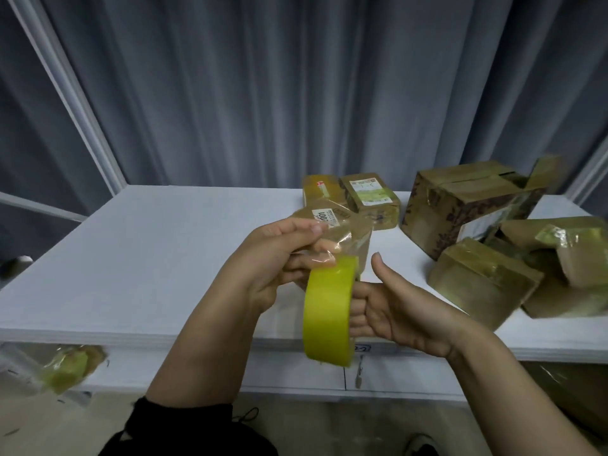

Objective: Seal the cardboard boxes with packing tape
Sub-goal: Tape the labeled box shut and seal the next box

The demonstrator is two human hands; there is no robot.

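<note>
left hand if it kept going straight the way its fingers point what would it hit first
Probably the small white-labelled box right beyond the left hand, which pinches clear tape pulled from the yellow roll. Depth is unclear, so the gap cannot be judged.

The roll of tape (329, 311) I hold is bright yellow-green, plain all round. The strip (332, 246) pulled off it is clear with a faint brown tint. The table (148, 251) is plain white. The curtain (263, 93) is grey-blue, striped by its vertical folds, and the frame (75, 106) is white. The boxes (477, 284) are dull brown under glossy yellowish tape. The big box (460, 192) has a dark print along its edges, the small box (371, 199) a white-and-green label, and the nearest box (332, 218) a white label with black digits. My sleeve (184, 422) is black.
</note>
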